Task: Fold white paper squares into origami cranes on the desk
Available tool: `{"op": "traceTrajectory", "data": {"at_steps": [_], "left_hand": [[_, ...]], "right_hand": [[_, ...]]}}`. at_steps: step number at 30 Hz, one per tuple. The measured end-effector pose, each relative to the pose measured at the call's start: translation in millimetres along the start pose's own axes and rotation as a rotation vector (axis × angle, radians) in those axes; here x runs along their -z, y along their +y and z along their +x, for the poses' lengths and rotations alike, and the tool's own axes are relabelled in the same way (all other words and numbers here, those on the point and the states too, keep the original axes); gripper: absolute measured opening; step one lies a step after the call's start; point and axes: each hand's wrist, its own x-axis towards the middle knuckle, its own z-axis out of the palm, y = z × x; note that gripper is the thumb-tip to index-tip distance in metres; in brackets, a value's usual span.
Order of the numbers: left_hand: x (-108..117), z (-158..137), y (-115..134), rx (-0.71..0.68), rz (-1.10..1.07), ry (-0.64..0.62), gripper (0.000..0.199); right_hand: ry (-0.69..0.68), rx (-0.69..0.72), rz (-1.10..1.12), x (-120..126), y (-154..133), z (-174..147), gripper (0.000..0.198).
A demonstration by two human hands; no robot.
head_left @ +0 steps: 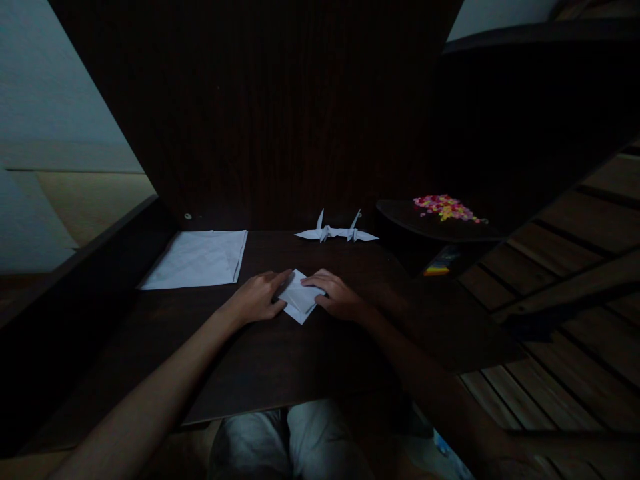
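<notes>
One paper stack [193, 260] lies left of the folded paper [300, 299], on the surface [250, 367]. Left hand [259, 297]: fingers apart from the thumb, touching the folded paper's left side. Beyond the folded paper are two paper cranes [336, 235], touching each other. Right hand [340, 297]: fingers half curled on its right side. Whether either hand grips, I cannot tell. Farther right, one shelf [400, 215] bears coloured bits [447, 207], too small to count.
</notes>
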Motion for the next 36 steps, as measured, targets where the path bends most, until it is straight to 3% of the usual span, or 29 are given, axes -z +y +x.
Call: {"op": "traceTrajectory", "data": {"at_steps": [8, 14, 21, 36], "left_hand": [[-8, 1, -4, 0.067, 0.010, 0.025, 0.057], [-11, 2, -6, 0.064, 0.014, 0.061, 0.054], [-15, 2, -7, 0.043, 0.010, 0.103, 0.048], [-14, 2, 11, 0.006, -0.060, 0.114, 0.041]], "right_hand": [[-0.022, 0.095, 0.011, 2, 1, -3, 0.048], [0.016, -0.072, -0.083, -3, -3, -2, 0.048], [0.092, -0.077, -0.144, -6, 0, 1, 0.040], [0.233, -0.167, -0.021, -6, 8, 4, 0.033]]}}
